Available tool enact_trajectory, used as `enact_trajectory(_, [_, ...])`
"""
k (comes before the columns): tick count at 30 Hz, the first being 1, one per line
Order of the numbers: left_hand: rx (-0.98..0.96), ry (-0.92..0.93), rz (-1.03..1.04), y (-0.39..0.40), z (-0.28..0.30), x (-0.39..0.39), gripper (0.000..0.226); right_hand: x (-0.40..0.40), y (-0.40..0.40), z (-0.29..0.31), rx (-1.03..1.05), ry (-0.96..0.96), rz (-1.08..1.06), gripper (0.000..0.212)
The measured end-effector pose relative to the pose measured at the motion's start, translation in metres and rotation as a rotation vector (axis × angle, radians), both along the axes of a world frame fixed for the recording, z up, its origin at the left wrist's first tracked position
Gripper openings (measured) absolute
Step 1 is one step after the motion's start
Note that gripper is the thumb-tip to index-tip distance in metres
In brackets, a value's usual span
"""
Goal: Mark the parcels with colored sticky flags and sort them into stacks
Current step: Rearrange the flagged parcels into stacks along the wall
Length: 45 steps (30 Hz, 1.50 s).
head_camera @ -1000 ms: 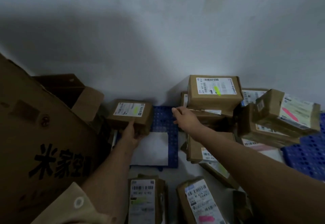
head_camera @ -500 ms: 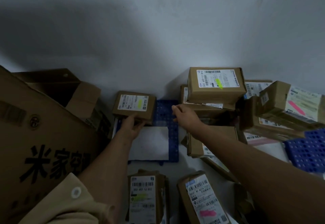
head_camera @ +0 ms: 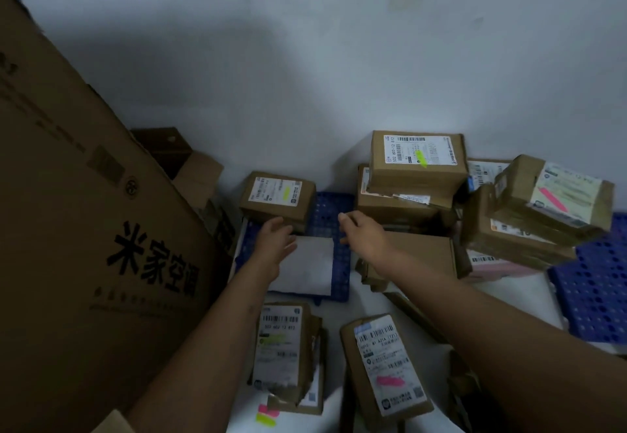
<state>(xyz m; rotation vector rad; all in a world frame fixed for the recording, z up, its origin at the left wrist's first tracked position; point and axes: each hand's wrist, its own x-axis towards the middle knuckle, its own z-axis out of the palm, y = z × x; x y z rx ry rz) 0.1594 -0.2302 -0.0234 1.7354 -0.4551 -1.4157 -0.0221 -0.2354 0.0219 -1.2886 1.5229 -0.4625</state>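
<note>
The small brown cardboard parcel (head_camera: 276, 200) labelled with a yellow flag sits on the blue perforated crate (head_camera: 334, 210), left hand (head_camera: 275, 240) loose-fingered touching its near side, right hand (head_camera: 364, 234) relaxed, empty, beside a large carton (head_camera: 84, 229) printed "米家空调".

- I saw brown cardboard parcels (head_camera: 276, 200) with white barcode labels.
- One label carried a yellow-green flag (head_camera: 421, 156), another a pink flag (head_camera: 552, 199).
- The perforated crate (head_camera: 334, 208) was blue.
- The big carton (head_camera: 84, 229) bore black characters.
</note>
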Motion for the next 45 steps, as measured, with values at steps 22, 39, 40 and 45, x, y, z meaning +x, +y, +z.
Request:
enact_trajectory(22, [0.308, -0.866, -0.536, 0.185, -0.001, -0.037, 0.119, -0.046, 0.128, -0.002, 0.081, -0.128, -0.037, 0.022])
enact_trajectory(39, [-0.201, -0.556, -0.362, 0.147, 0.039, -0.059, 0.101, -0.052, 0.12, -0.003, 0.139, -0.166, 0.013, 0.068])
enact_trajectory(40, [-0.212, -0.515, -0.344, 0.143, 0.041, -0.06, 0.101, -0.052, 0.119, -0.003, 0.179, -0.197, 0.022, 0.073])
enact_trajectory(45, [-0.176, -0.36, -0.194, 0.125, 0.041, -0.056, 0.092, -0.044, 0.112, -0.005, 0.309, -0.343, 0.036, 0.092])
